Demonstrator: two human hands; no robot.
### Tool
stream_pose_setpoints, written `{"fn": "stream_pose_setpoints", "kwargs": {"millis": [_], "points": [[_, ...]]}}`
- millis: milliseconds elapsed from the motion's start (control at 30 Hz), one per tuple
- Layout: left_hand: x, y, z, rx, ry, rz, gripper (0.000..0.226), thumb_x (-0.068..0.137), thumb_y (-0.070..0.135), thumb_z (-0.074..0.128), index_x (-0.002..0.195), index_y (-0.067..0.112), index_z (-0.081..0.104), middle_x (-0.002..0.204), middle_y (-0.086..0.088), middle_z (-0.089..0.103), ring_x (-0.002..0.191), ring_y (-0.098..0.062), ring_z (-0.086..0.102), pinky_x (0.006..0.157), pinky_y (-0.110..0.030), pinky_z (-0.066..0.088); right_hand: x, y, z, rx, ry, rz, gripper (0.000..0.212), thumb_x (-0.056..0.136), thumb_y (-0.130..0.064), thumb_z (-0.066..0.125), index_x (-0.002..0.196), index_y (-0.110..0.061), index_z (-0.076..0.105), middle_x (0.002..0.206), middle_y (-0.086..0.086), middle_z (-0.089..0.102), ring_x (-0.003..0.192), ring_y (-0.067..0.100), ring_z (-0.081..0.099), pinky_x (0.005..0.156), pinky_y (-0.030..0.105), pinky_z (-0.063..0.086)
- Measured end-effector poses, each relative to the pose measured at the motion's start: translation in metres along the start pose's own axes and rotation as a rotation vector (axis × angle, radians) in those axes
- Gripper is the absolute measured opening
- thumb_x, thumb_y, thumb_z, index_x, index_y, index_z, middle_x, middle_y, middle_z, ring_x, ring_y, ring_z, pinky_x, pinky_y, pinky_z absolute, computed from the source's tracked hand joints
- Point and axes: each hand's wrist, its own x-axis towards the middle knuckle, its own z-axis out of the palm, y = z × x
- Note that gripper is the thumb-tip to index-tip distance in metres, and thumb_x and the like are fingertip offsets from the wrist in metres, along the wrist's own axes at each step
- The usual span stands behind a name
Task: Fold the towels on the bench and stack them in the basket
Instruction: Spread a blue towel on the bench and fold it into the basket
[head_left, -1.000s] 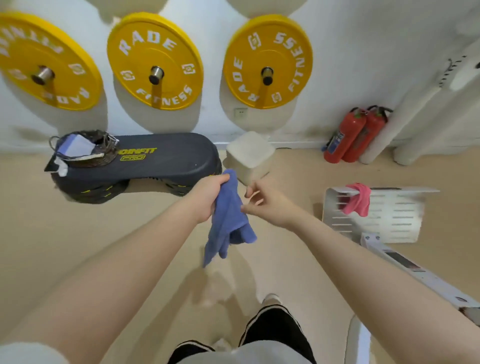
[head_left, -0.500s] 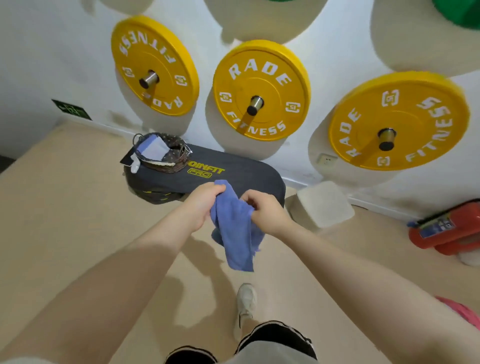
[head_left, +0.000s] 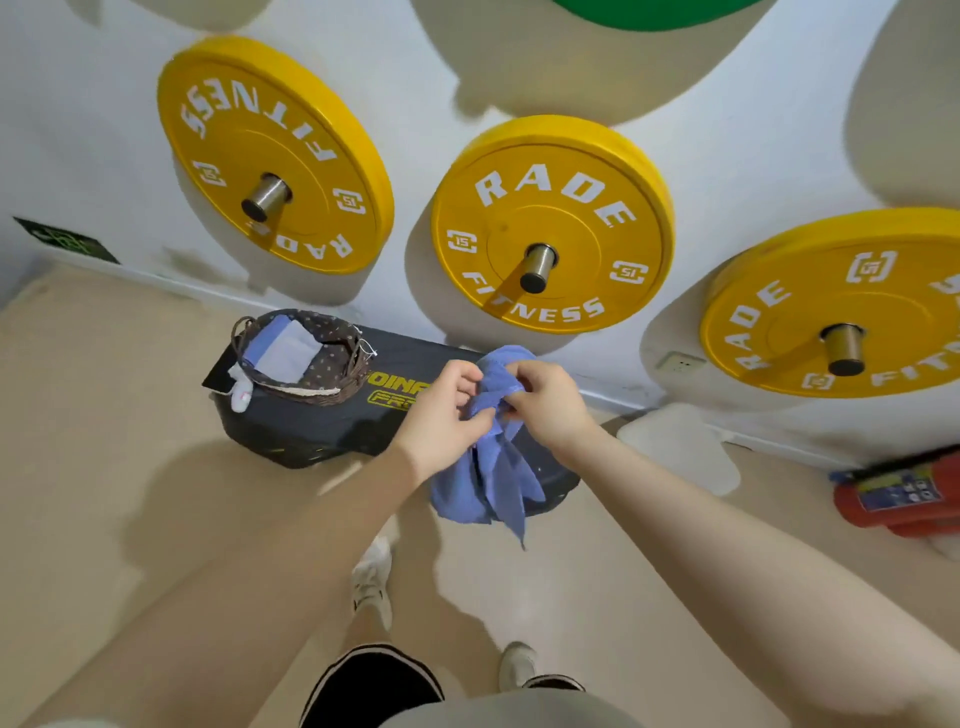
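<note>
Item: crumpled blue terry towel. Held in the air in front of the person, over the near right end of the bench; its upper edge is bunched between the two hands and the rest hangs down in loose folds to a pointed corner.

Left hand: fingers curled, gripping the towel's upper left portion.

Right hand: fingers curled, pinching the top edge of the towel just beside the left hand; the two hands are nearly touching.

Black padded gym bench: low on the floor, set against the white wall, yellow lettering on its top face, partly hidden by the hands and the towel.

Round dark wicker basket with spotted fabric lining: stands on the left end of the bench. Contains folded cloth in pale blue and white. A small white piece hangs outside its near left rim.

Three yellow weight plates with white lettering: mounted on metal pegs on the wall above the bench.

Red fire extinguishers: lying on the floor at the right edge.

Pale block: on the floor right of the bench.
</note>
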Motion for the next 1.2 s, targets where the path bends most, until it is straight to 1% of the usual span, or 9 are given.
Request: {"fn": "stream_pose_setpoints", "kwargs": {"millis": [100, 200, 333, 467, 633, 733, 933, 1067, 1200], "points": [[0.046, -0.003, -0.042, 0.088, -0.151, 0.031, 0.015, 0.084, 0.007, 0.059, 0.088, 0.021, 0.052, 0.081, 0.004, 0.057, 0.075, -0.013, 0.054, 0.073, -0.024, 0.045, 0.034, -0.018, 0.001, -0.173, 0.031, -0.08, 0.02, 0.087, -0.004, 0.05, 0.074, 0.01, 0.052, 0.067, 0.022, 0.051, 0.063, 0.023, 0.039, 0.059, 0.034, 0.029], [0.083, -0.006, -0.087, 0.134, -0.286, -0.003, 0.02, 0.084, 0.003, 0.048, 0.077, 0.021, 0.053, 0.074, -0.002, 0.055, 0.067, -0.016, 0.047, 0.063, -0.027, 0.037, 0.057, -0.04, 0.009, -0.295, -0.066, -0.155, 0.02, 0.091, -0.01, 0.05, 0.081, 0.005, 0.059, 0.078, 0.021, 0.06, 0.071, 0.027, 0.048, 0.064, 0.04, 0.038], [0.113, -0.004, -0.13, 0.097, -0.374, -0.032, 0.021, 0.077, 0.005, 0.038, 0.07, 0.02, 0.052, 0.071, -0.009, 0.049, 0.069, -0.015, 0.042, 0.065, -0.029, 0.031, 0.072, -0.066, 0.019, 0.013, -0.188, -0.045, 0.023, 0.095, -0.014, 0.047, 0.075, -0.017, 0.057, 0.073, 0.002, 0.055, 0.07, 0.014, 0.045, 0.066, 0.03, 0.037], [0.121, 0.002, -0.147, 0.058, -0.427, -0.053, 0.012, 0.075, 0.02, 0.04, 0.065, 0.022, 0.045, 0.062, 0.002, 0.043, 0.063, -0.013, 0.039, 0.06, -0.028, 0.029, 0.076, -0.074, 0.039, 0.144, -0.068, -0.006, 0.024, 0.096, -0.017, 0.047, 0.073, -0.012, 0.051, 0.065, -0.002, 0.047, 0.059, 0.006, 0.04, 0.059, 0.024, 0.034], [0.132, -0.01, -0.153, 0.249, -0.394, 0.075, 0.021, 0.09, 0.017, 0.05, 0.07, 0.017, 0.047, 0.064, 0.001, 0.045, 0.063, -0.013, 0.039, 0.06, -0.025, 0.031, 0.076, -0.07, 0.033, -0.667, 0.003, -0.228, 0.032, 0.089, -0.041, 0.057, 0.088, -0.009, 0.059, 0.078, 0.007, 0.061, 0.07, 0.025, 0.054, 0.057, 0.032, 0.032], [0.128, -0.016, -0.154, 0.276, -0.394, 0.102, 0.016, 0.092, 0.017, 0.049, 0.078, 0.009, 0.049, 0.062, -0.003, 0.041, 0.057, -0.015, 0.036, 0.053, -0.025, 0.03, 0.072, -0.063, 0.036, -0.86, 0.066, -0.304, 0.032, 0.094, -0.033, 0.046, 0.1, -0.006, 0.061, 0.097, 0.015, 0.061, 0.083, 0.037, 0.06, 0.06, 0.033, 0.03], [0.118, -0.032, -0.145, 0.301, -0.28, 0.182, 0.013, 0.092, 0.022, 0.053, 0.081, 0.016, 0.054, 0.074, -0.005, 0.056, 0.066, -0.014, 0.046, 0.057, -0.012, 0.034, 0.063, -0.033, 0.038, -0.465, 0.037, -0.005, 0.018, 0.094, -0.021, 0.049, 0.087, -0.008, 0.058, 0.081, 0.01, 0.055, 0.078, 0.028, 0.049, 0.064, 0.032, 0.03], [0.112, -0.067, -0.148, 0.731, -0.438, 0.211, 0.024, 0.09, 0.035, 0.054, 0.081, 0.014, 0.061, 0.072, -0.001, 0.053, 0.078, -0.026, 0.053, 0.073, -0.036, 0.044, 0.04, 0.002, 0.047, -0.395, -0.119, 0.086, 0.021, 0.098, -0.021, 0.043, 0.097, -0.007, 0.059, 0.081, 0.002, 0.052, 0.077, 0.021, 0.045, 0.062, 0.026, 0.027], [0.108, -0.087, -0.143, 0.885, -0.471, 0.199, 0.032, 0.094, 0.035, 0.048, 0.09, 0.007, 0.063, 0.082, -0.004, 0.05, 0.084, -0.026, 0.051, 0.079, -0.037, 0.043, 0.041, 0.019, 0.051, -0.353, -0.148, 0.056, 0.021, 0.096, -0.026, 0.046, 0.079, -0.016, 0.05, 0.063, -0.004, 0.049, 0.067, 0.019, 0.046, 0.06, 0.026, 0.03]]}}
